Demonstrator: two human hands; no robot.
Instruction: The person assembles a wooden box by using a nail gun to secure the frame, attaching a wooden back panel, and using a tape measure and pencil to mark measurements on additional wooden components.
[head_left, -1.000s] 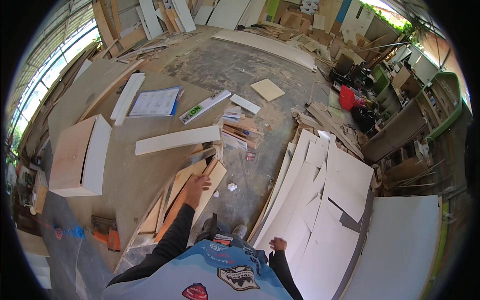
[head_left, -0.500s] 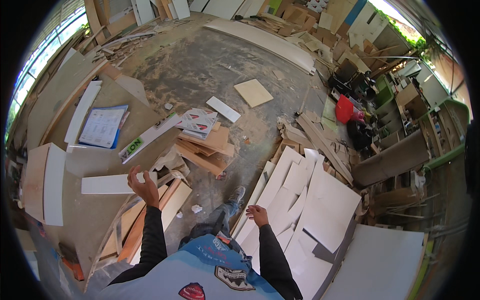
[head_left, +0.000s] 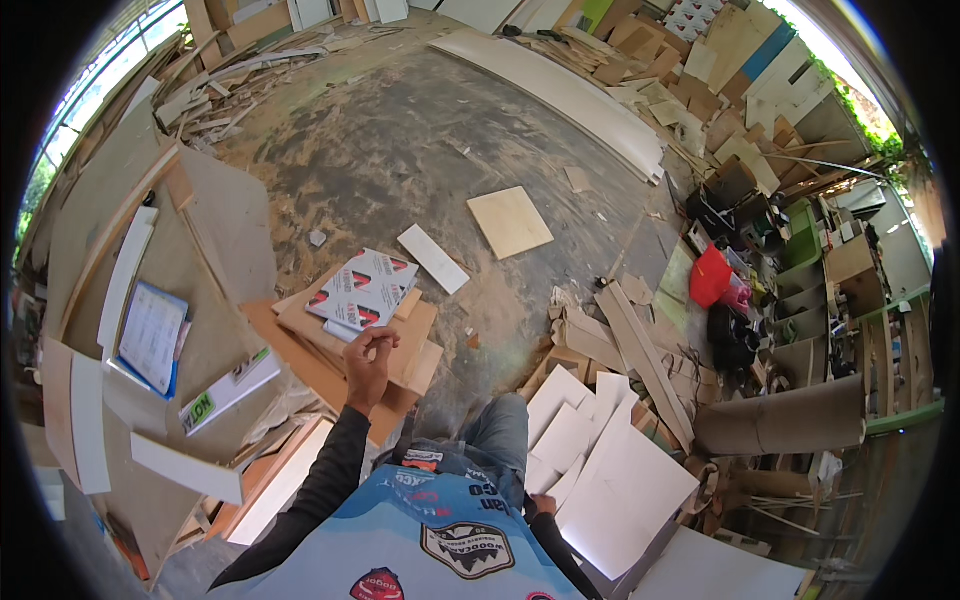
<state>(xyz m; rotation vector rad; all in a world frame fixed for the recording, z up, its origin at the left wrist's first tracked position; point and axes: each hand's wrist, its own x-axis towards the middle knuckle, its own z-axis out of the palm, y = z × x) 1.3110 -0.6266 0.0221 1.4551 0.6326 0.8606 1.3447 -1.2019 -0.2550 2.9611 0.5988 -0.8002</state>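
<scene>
My left hand (head_left: 367, 368) hangs in front of my body, empty, with its fingers loosely bent and a small gap inside the curl. Just beyond it lies a stack of brown boards (head_left: 420, 340), topped by white printed packs (head_left: 366, 290) with red and black marks. From this view I cannot tell whether the hand touches the stack. My right hand (head_left: 541, 504) is low by my right hip, partly covered by my shirt; its fingers are too small to read. Nearest to it are white panels (head_left: 625, 485) lying in a loose pile.
On the left, a work surface (head_left: 215, 230) carries papers in a blue folder (head_left: 152, 335), a printed strip (head_left: 230, 390) and a white board (head_left: 186, 468). Ahead on the floor lie a pale square board (head_left: 510, 221) and a narrow white board (head_left: 433, 258). A cardboard roll (head_left: 780, 415) lies right.
I have moved forward and the view has turned, bringing the packs close to my left hand. My right hand has dropped back beside my hip. The work surface has shifted left in view.
</scene>
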